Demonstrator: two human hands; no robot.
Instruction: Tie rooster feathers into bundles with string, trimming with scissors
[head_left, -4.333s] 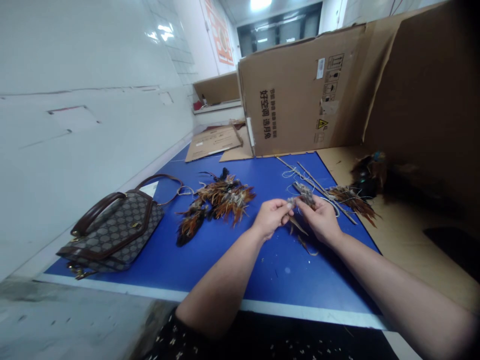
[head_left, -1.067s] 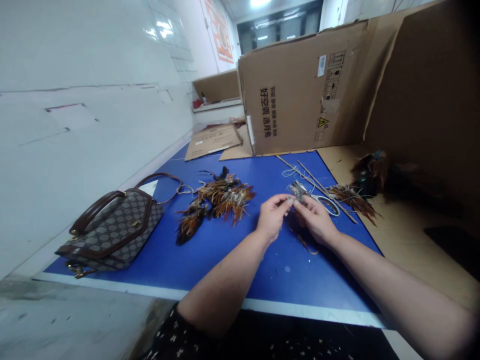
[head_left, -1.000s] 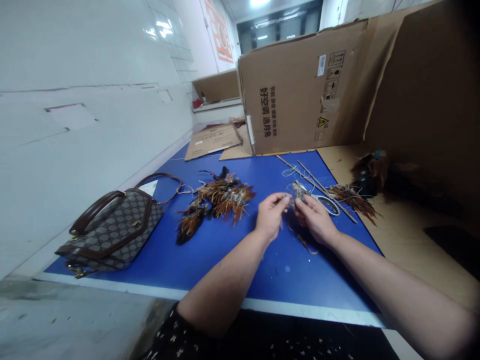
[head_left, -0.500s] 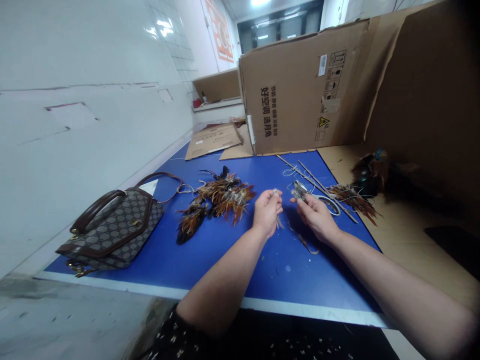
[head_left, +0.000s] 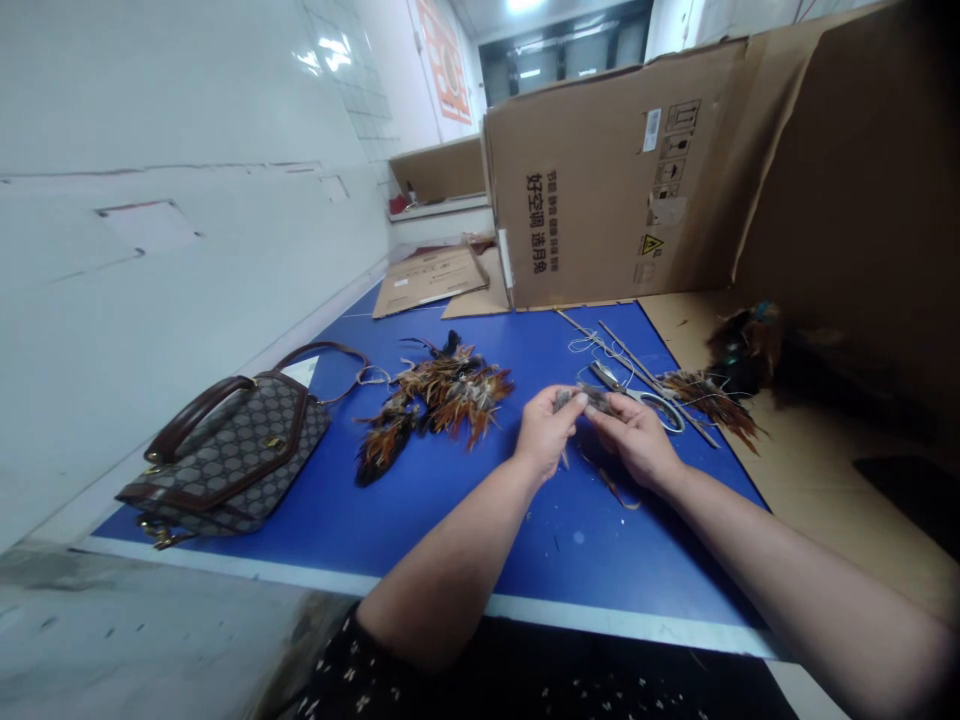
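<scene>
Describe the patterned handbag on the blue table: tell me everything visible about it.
The handbag lies flat at the near left corner of the blue table, close to the white wall. It looks like grey-brown fabric with a repeating geometric print, trimmed in dark brown leather. Its flap is closed. A stiff brown handle arches up; a thin strap loops toward the feather pile. Gold-coloured metal fittings show at its near corner. Nothing lies on it.

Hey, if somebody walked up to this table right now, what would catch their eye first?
Probably the heap of orange-brown feathers mid-way along the blue table, just left of the left hand and right hand, which pinch a small feather bundle between them. Then the patterned handbag at the near left corner and the big cardboard box standing behind.
</scene>
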